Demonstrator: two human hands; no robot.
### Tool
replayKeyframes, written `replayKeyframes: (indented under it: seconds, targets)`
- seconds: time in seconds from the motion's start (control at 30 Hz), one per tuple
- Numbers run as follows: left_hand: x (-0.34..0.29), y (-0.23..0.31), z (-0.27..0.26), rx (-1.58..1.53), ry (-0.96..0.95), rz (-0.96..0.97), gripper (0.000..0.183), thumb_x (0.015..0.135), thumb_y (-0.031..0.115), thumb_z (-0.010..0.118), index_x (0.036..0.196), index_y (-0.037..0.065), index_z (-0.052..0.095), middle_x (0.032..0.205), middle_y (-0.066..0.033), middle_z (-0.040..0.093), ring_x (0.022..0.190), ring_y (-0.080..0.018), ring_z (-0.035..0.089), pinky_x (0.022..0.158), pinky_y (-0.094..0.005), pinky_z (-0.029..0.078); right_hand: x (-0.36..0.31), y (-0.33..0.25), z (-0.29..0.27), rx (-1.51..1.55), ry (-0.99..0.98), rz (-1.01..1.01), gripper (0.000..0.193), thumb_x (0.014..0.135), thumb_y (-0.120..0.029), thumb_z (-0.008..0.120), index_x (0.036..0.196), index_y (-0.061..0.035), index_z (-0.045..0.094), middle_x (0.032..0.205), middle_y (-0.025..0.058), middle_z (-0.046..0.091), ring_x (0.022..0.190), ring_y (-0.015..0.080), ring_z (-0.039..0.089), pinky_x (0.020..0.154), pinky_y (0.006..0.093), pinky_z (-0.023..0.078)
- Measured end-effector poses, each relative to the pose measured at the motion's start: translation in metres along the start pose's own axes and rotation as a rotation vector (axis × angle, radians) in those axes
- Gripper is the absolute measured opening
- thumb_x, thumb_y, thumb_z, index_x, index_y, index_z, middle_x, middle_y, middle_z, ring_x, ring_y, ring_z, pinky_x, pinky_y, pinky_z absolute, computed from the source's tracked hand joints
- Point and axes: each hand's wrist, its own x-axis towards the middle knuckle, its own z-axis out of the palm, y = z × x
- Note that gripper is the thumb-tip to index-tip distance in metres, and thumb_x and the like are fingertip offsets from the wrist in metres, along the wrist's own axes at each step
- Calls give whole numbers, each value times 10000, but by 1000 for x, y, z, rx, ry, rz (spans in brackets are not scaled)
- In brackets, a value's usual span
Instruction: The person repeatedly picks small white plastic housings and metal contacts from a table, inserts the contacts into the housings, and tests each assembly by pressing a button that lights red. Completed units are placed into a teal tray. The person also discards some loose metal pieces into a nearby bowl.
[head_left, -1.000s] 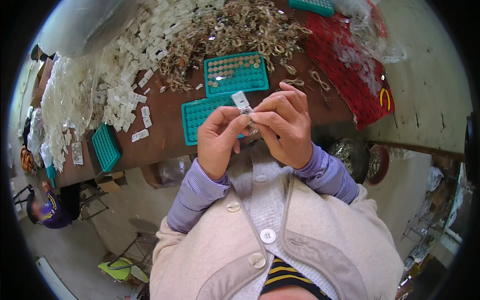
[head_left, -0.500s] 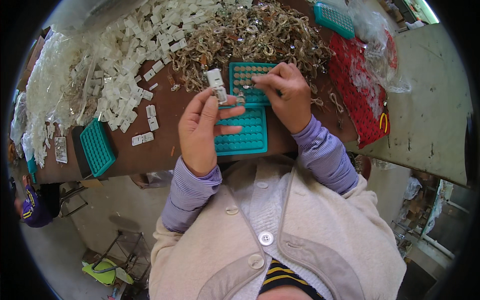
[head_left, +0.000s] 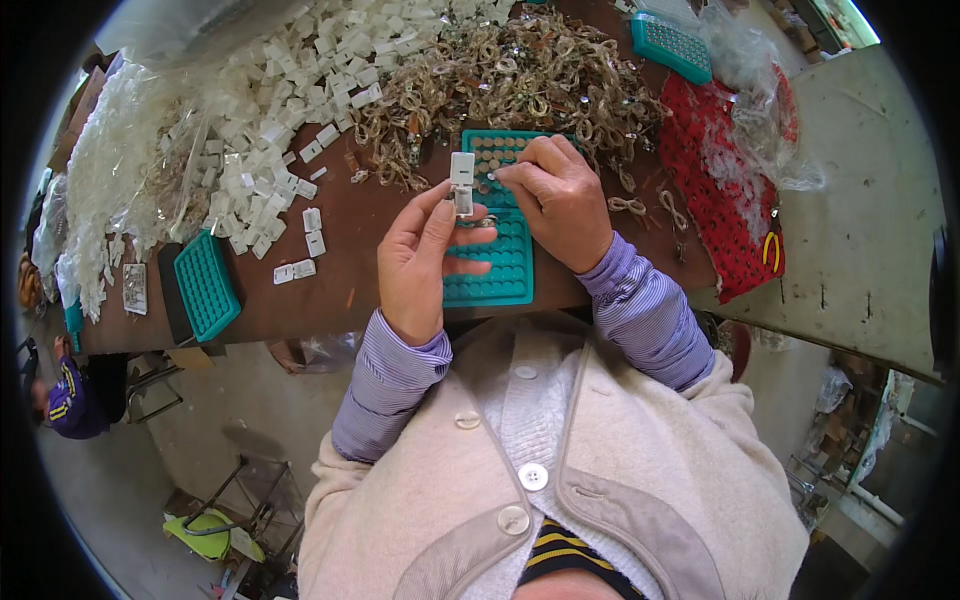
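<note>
My left hand holds a small white plastic case upright between thumb and fingers, its lid swung up; the other fingers are spread. A small bit of metal shows below the case, by the fingers. My right hand pinches a small, shiny disc, perhaps a button cell, just right of the case. Behind both hands lies a teal tray with rows of round metal discs, partly hidden. Nearer to me is a second teal tray with round hollows, partly covered by my left fingers.
White plastic cases are heaped at the left, beside a pile of coiled clear cords. Another teal tray lies left, and one with discs far right. Yellow-handled pliers rest on red cloth.
My right hand has drawn back from the disc tray toward the case, with the small disc at its fingertips. My left hand has shifted slightly right and holds the case more upright.
</note>
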Motion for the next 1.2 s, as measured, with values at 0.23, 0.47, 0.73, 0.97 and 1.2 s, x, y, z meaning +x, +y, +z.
replayKeyframes:
  seconds: [0.23, 0.47, 0.73, 0.97, 1.2]
  targets:
    - [-4, -8, 9, 22, -12, 14, 374, 1127, 200, 626, 1446, 4, 624, 1192, -141, 786, 1009, -179, 784, 744, -274, 642, -5, -6, -16, 42, -3, -31, 99, 861, -28, 744, 915, -34, 661, 927, 120, 597, 902, 340, 619, 818, 447, 536]
    - [-11, -15, 32, 84, -122, 136, 343, 1070, 130, 713, 1394, 29, 663, 1167, -66, 781, 1021, -119, 743, 747, -244, 615, -16, -26, -43, 198, 172, -67, 142, 810, 3, 754, 908, -24, 655, 900, 109, 595, 847, 326, 612, 749, 434, 531]
    - [-8, -15, 28, 127, -255, 77, 359, 1037, 91, 749, 1381, 27, 670, 1107, -27, 784, 963, -77, 720, 630, -213, 552, -23, -38, -49, 269, 200, 15, 195, 859, 64, 771, 1035, -8, 730, 946, 113, 691, 845, 296, 685, 720, 396, 578]
    - [1, -1, -2, 39, -86, 39, 276, 1098, 207, 677, 1297, 16, 678, 1062, -46, 775, 889, -61, 692, 562, -189, 489, 3, -18, -17, 326, 154, 178, 232, 900, 62, 766, 1110, -31, 791, 994, 101, 728, 912, 254, 718, 778, 344, 566]
    - [3, 2, -7, 26, -19, 34, 295, 1081, 177, 699, 1323, 15, 654, 1060, -30, 757, 877, -51, 669, 547, -190, 485, 9, -7, 7, -96, -10, -38, 127, 846, 14, 794, 951, -26, 734, 944, 104, 677, 926, 314, 681, 775, 415, 560]
